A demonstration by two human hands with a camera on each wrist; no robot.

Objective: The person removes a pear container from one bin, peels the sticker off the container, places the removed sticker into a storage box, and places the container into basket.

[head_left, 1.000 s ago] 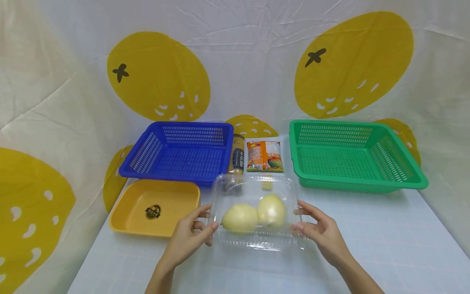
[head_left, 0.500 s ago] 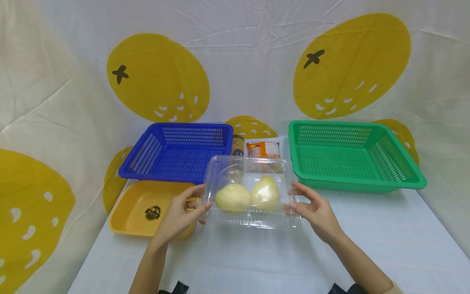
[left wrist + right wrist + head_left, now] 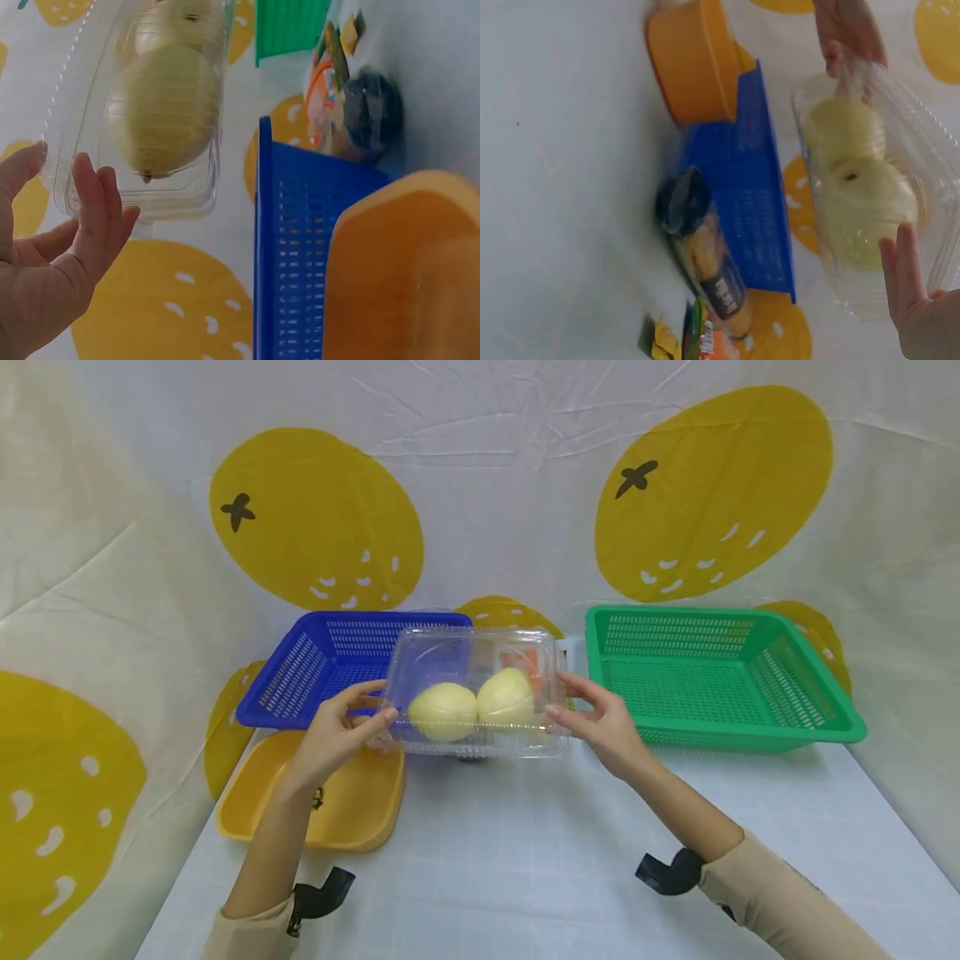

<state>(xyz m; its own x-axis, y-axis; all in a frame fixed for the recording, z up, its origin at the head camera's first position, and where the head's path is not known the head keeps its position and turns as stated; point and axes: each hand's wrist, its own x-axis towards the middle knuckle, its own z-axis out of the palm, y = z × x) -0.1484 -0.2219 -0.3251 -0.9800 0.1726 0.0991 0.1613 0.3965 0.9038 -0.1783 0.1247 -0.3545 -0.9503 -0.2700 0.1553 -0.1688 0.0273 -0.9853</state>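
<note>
A clear plastic clamshell box point(image 3: 450, 652) with two pale yellow fruits point(image 3: 442, 710) inside is held up off the table between both hands. My left hand point(image 3: 341, 727) pinches its left end, thumb on the near rim and fingers below, as the left wrist view also shows. At the right end, my right hand point(image 3: 603, 722) grips the box between thumb and fingers. The right wrist view shows the box's underside with the fruits point(image 3: 866, 214) resting on it. In the head view the box overlaps the right part of the blue basket point(image 3: 300, 668).
A yellow tray point(image 3: 352, 810) stands in front of the blue basket. To the right is a green basket point(image 3: 720, 739). A tall cylindrical pack point(image 3: 724, 289) lies beside the blue basket, near an orange packet point(image 3: 724, 346) and a small yellow packet point(image 3: 666, 341). Patterned cloth hangs behind.
Both hands have raised the clamshell box and moved it away from the body and to the left. It now covers much of the orange packet and part of the blue basket.
</note>
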